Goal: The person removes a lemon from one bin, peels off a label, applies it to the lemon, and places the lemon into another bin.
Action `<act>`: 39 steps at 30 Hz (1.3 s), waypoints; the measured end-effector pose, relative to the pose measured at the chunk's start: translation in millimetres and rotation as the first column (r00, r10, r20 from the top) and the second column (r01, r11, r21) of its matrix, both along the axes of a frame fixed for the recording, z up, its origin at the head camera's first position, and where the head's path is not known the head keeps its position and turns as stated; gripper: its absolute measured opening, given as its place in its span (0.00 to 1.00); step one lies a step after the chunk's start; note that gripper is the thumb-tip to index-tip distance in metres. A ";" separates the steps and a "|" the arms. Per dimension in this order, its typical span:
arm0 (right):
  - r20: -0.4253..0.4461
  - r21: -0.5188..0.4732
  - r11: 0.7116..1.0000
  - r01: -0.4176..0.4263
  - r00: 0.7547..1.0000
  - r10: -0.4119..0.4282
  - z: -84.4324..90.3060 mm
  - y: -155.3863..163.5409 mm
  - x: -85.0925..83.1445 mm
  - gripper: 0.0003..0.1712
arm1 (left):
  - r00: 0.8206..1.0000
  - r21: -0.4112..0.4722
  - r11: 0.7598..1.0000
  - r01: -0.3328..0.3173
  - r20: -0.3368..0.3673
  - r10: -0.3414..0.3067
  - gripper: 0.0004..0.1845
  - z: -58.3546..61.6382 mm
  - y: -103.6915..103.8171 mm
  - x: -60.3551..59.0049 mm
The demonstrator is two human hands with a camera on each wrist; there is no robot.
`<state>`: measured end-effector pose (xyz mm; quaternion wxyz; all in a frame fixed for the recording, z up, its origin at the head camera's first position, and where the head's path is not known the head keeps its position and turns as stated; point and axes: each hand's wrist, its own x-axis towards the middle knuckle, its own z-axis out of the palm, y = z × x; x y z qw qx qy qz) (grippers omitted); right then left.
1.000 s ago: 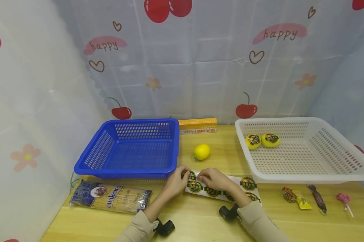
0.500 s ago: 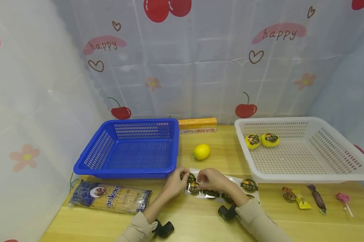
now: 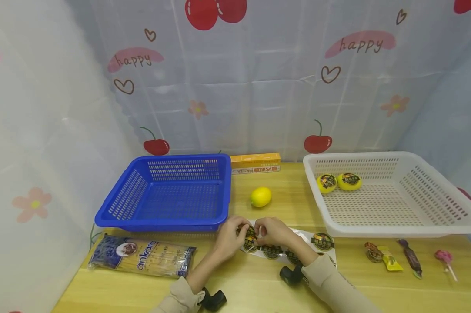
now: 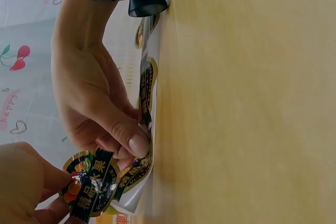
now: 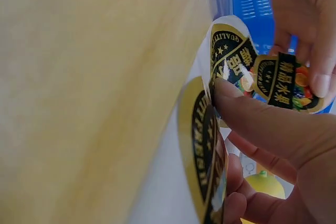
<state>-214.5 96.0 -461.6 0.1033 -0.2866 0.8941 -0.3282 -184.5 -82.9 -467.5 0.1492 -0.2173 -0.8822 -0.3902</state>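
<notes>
My left hand [image 3: 229, 238] pinches a round black-and-gold fruit sticker [image 4: 93, 184] by its edge, with fingertips and thumb. My right hand [image 3: 276, 232] grips the white sticker sheet [image 3: 272, 252], its thumb pressed on the printed face in the right wrist view. The held sticker stands up from the sheet's left end and overlaps another printed label there. Around the fingers the sheet bends, while its right part lies toward the white basket. A yellow lemon [image 3: 261, 197] rests on the table just beyond the hands.
A blue basket [image 3: 165, 224] stands behind the left hand, and a white basket [image 3: 399, 230] with two labelled lemons [image 3: 349, 181] stands right. Pasta in a bag [image 3: 143, 255] lies front left. Wrapped candies [image 3: 389, 258] and a lollipop [image 3: 444, 256] lie front right; an orange box [image 3: 255, 161] is behind.
The left hand has shifted slightly right and nearer the person, with the sticker now raised between its fingers. The sheet's left end has bent, and the right hand has barely moved.
</notes>
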 end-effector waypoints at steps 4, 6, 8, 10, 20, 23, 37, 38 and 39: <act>0.039 -0.019 0.999 0.033 0.999 -0.032 0.1 -2.0 0.6 0.13 | 0.996 -0.027 1.000 0.005 -0.092 -0.007 0.04 -0.1 1.0 2.3; 0.053 -0.031 0.998 0.054 0.997 -0.053 -0.2 -3.2 0.7 0.12 | 0.997 -0.016 1.000 0.001 -0.074 -0.002 0.04 -0.2 0.8 2.6; 0.064 -0.042 0.996 0.079 0.995 -0.076 -0.6 -4.2 0.9 0.12 | 1.000 0.012 1.000 -0.002 -0.030 0.002 0.05 0.3 0.2 2.7; 0.059 -0.040 0.995 0.095 0.994 -0.092 -0.7 -5.1 1.3 0.13 | 1.000 0.038 0.999 -0.004 0.016 0.003 0.05 0.1 -1.0 1.8; -0.029 -0.003 0.985 0.172 0.985 -0.172 -2.1 -13.3 5.3 0.01 | 0.998 0.043 0.999 0.013 0.063 -0.015 0.06 -3.3 -8.7 2.5; -0.058 0.004 0.981 0.195 0.979 -0.195 -3.0 -15.3 5.0 0.04 | 0.996 0.035 0.999 0.031 0.081 -0.034 0.06 -4.2 -11.4 2.9; -0.013 0.023 0.968 0.249 0.969 -0.248 -1.5 -18.3 5.1 0.12 | 0.997 0.113 0.991 0.068 -0.050 -0.063 0.07 0.0 -7.7 7.8; -0.009 0.025 0.967 0.252 0.968 -0.252 -1.3 -18.6 5.2 0.12 | 0.996 0.111 0.991 0.070 -0.066 -0.063 0.07 0.5 -6.8 7.5; -0.007 0.024 0.967 0.255 0.967 -0.255 -1.2 -18.8 5.1 0.13 | 0.995 0.106 0.992 0.072 -0.079 -0.064 0.07 0.9 -5.9 7.5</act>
